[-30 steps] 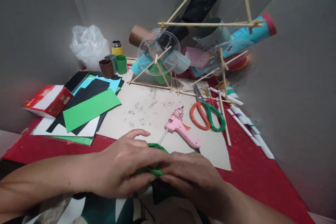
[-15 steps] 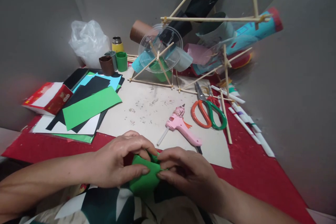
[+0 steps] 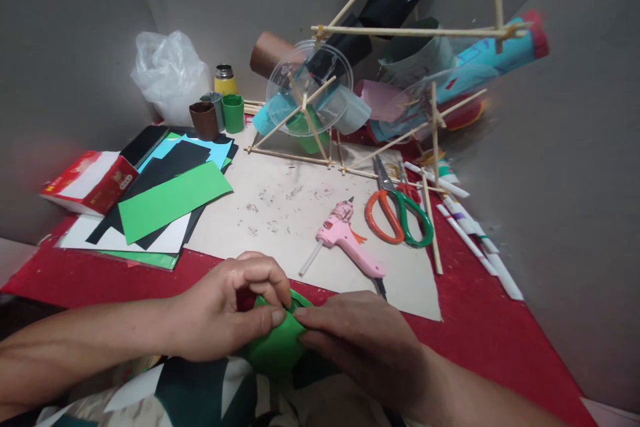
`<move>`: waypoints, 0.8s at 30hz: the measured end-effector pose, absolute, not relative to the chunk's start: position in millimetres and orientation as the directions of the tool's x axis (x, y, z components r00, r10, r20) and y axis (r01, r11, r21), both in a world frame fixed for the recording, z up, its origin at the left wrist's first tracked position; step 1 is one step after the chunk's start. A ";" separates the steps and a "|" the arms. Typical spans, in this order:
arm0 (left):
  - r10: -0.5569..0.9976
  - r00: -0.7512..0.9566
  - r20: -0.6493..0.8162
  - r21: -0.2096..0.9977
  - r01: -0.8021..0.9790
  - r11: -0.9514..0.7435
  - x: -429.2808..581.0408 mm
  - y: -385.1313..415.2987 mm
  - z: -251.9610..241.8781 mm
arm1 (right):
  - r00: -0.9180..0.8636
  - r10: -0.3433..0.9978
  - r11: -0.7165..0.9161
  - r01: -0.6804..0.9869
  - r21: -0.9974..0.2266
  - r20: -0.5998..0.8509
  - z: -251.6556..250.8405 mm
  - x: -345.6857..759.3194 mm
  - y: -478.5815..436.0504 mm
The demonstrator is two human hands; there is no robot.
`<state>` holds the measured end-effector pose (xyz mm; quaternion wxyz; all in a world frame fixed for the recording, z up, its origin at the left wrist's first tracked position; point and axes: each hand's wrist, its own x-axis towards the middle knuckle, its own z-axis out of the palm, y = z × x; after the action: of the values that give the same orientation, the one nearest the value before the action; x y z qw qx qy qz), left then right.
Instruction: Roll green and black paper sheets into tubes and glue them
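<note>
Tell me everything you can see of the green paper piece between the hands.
The green paper piece is plain bright green and matte, and looks like thin craft paper. It is bent into a curve or roll rather than lying flat, and its upper rim shows as a rounded edge. It is held at the near edge of the red cloth. The left hand pinches its top between thumb and fingers, and the right hand presses against its right side. Both hands hide much of it.

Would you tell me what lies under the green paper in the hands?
A patterned cloth shows below the green paper, pinched by the left hand and right hand; they cover what is directly beneath.
</note>
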<state>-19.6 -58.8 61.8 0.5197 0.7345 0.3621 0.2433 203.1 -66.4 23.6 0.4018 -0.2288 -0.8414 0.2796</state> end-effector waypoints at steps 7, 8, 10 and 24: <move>0.764 0.644 0.030 0.920 0.280 -0.273 -17.7 -57.4 58.8 | -0.604 0.599 0.737 0.158 -0.657 0.526 26.2 203.4 -64.8; 0.758 0.651 0.040 0.914 0.282 -0.291 -17.8 -57.0 58.3 | -0.599 0.602 0.736 0.160 -0.658 0.528 26.2 203.4 -64.7; 0.749 0.660 0.062 0.902 0.284 -0.325 -18.3 -56.3 57.2 | -0.589 0.613 0.729 0.166 -0.664 0.526 25.5 203.5 -65.0; 0.792 0.598 0.127 0.870 0.317 -0.379 -11.0 -67.0 57.8 | -0.509 0.817 -0.336 -0.039 -0.941 -0.271 36.4 194.7 -68.1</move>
<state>-11.0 -67.0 57.8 0.4306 0.7832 0.3539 0.2756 194.7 -68.1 36.4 0.2990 -0.3953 -0.4924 0.7155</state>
